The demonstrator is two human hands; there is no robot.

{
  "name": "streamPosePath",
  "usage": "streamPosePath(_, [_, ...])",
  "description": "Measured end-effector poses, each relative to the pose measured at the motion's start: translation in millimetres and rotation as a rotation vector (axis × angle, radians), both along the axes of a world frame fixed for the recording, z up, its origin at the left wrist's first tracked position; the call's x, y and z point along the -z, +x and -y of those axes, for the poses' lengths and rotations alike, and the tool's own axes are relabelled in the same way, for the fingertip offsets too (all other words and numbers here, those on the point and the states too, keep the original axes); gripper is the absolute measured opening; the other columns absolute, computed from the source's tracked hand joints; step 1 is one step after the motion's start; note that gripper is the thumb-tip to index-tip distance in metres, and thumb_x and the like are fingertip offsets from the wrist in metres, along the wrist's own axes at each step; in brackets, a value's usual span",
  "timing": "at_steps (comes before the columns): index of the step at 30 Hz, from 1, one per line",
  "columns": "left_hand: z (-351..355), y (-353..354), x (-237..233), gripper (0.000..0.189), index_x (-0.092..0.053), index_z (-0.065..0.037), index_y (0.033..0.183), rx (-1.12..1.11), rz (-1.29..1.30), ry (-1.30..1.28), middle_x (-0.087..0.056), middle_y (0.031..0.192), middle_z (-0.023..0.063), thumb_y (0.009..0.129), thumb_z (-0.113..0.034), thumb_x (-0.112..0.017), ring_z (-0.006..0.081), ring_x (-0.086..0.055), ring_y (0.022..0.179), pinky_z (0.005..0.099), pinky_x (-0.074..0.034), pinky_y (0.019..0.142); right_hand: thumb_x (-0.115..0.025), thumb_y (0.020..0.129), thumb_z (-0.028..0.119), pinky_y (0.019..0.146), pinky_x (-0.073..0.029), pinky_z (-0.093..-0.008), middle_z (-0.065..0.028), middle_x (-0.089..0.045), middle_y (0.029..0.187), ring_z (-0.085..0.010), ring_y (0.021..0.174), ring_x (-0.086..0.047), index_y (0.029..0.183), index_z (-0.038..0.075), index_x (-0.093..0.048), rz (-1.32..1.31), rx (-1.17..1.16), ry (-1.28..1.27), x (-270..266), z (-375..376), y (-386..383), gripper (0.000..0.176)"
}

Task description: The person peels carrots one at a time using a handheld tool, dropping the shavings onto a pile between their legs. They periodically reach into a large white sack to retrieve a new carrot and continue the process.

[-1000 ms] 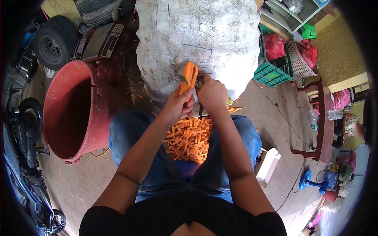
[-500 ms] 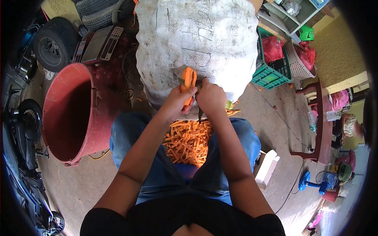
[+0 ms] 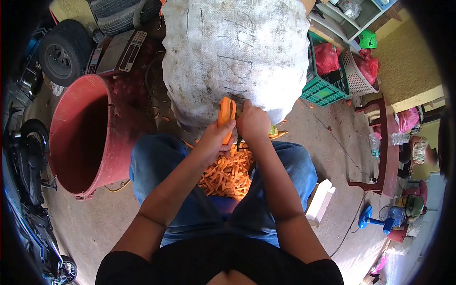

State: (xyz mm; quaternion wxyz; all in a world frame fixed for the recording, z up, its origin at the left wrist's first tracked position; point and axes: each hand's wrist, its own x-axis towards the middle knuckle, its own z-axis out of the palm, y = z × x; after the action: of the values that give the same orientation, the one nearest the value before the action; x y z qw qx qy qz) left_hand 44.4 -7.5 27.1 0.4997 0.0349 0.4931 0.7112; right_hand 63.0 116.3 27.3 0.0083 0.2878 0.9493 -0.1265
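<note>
Item: 1 carrot (image 3: 226, 115), orange, upper end tipped away from the seated person I see; clasped by the left hand (image 3: 216, 137), fingers wrapped around.
Item: 1 dark tool (image 3: 240, 141), mostly hidden; right hand (image 3: 254, 124) closed round it, just beside the carrot.
Surroundings, clocked from the carrot: white sack (image 3: 235, 52), 12; orange strips (image 3: 228, 178), 6; red barrel (image 3: 124, 137), 9; green crate (image 3: 327, 92), 2.

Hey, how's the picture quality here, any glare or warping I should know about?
Head view: black rounded corners; strong bending toward the edges; bright glare on the lower right of the bulging white woven sack; deep shadow inside the round red plastic tub.
</note>
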Motion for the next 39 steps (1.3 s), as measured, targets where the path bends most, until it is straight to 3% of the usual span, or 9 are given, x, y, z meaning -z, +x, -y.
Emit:
streamPosePath(2, [1,3,1,0.032,-0.04,-0.009,0.089,-0.008,-0.024,-0.018,-0.04,0.051,-0.0006,0.081,-0.038,-0.048,0.0036,-0.03,0.034,0.0206,-0.033,0.035,-0.044,0.073,0.015,0.055,-0.047,-0.0399,-0.0171,-0.058,0.067,-0.0321,0.063,-0.058,0.079,0.003,-0.049,-0.036,-0.052,0.031,5,1,4,0.014])
streamPosePath(17, [3,35,2,0.033,-0.037,-0.007,0.094,-0.055,-0.18,-0.144,-0.04,0.052,0.0003,0.082,-0.036,-0.046,0.0046,-0.032,0.035,0.0204,-0.035,0.033,-0.044,0.075,0.017,0.053,-0.046,-0.0401,-0.0158,-0.057,0.063,-0.0316,0.059,-0.058,0.078,0.005,-0.049,-0.096,-0.067,-0.004,18,1,21,0.013])
streamPosePath(20, [0,41,3,0.03,-0.036,-0.003,0.097,-0.128,-0.219,-0.173,-0.039,0.066,0.0017,0.082,-0.027,-0.048,0.006,-0.039,0.043,0.0195,-0.034,0.031,-0.043,0.075,0.017,0.052,-0.046,-0.0402,-0.0162,-0.057,0.063,-0.0317,0.059,-0.057,0.077,0.005,-0.048,-0.113,-0.066,0.006,23,2,23,0.013])
streamPosePath(26, [22,39,2,0.033,-0.036,-0.006,0.1,0.069,0.1,0.004,-0.037,0.057,0.0018,0.083,-0.032,-0.045,0.0061,-0.039,0.043,0.0207,-0.033,0.031,-0.043,0.076,0.019,0.052,-0.045,-0.0418,-0.0157,-0.057,0.063,-0.033,0.058,-0.057,0.076,0.006,-0.047,-0.144,-0.146,0.02,20,-5,30,0.014])
streamPosePath(29, [27,54,8,0.037,-0.037,-0.005,0.099,0.052,-0.065,-0.11,-0.043,0.057,0.0051,0.082,-0.037,-0.043,0.0106,-0.045,0.045,0.0264,-0.039,0.038,-0.043,0.075,0.019,0.053,-0.045,-0.0421,-0.0159,-0.058,0.064,-0.0332,0.057,-0.057,0.075,0.006,-0.046,-0.17,-0.163,0.004,24,2,33,0.013])
streamPosePath(31, [26,75,17,0.038,-0.039,-0.004,0.102,0.11,-0.92,-0.408,-0.049,0.066,0.0044,0.082,-0.036,-0.046,0.0096,-0.048,0.054,0.0223,-0.041,0.048,-0.043,0.075,0.02,0.056,-0.046,-0.0418,-0.0188,-0.057,0.067,-0.0333,0.062,-0.057,0.078,0.005,-0.047,-0.071,-0.111,0.02,31,-9,29,0.016])
streamPosePath(33, [30,113,-1,0.041,-0.039,-0.002,0.106,0.426,-0.608,-0.185,-0.052,0.076,0.006,0.079,-0.03,-0.051,0.0099,-0.051,0.06,0.0225,-0.043,0.057,-0.047,0.073,0.022,0.06,-0.046,-0.0411,-0.0194,-0.057,0.068,-0.0332,0.068,-0.057,0.083,0.005,-0.05,-0.063,0.075,0.0,31,-35,26,0.02])
streamPosePath(36, [28,110,15,0.044,-0.036,-0.001,0.111,0.324,-0.54,-0.035,-0.05,0.078,0.0065,0.076,-0.02,-0.055,0.0091,-0.05,0.059,0.0235,-0.044,0.053,-0.05,0.072,0.022,0.063,-0.045,-0.0409,-0.0198,-0.058,0.072,-0.0341,0.073,-0.057,0.088,0.006,-0.053,-0.191,-0.004,-0.051,23,-45,35,0.023])
streamPosePath(39, [25,71,16,0.031,-0.039,-0.002,0.099,0.18,-0.276,-0.079,-0.047,0.071,0.0047,0.073,-0.01,-0.054,0.009,-0.048,0.055,0.0253,-0.042,0.044,-0.052,0.071,0.021,0.064,-0.045,-0.0412,-0.0198,-0.058,0.073,-0.0354,0.071,-0.056,0.086,0.006,-0.056,-0.283,0.006,-0.129,25,-51,47,0.021])
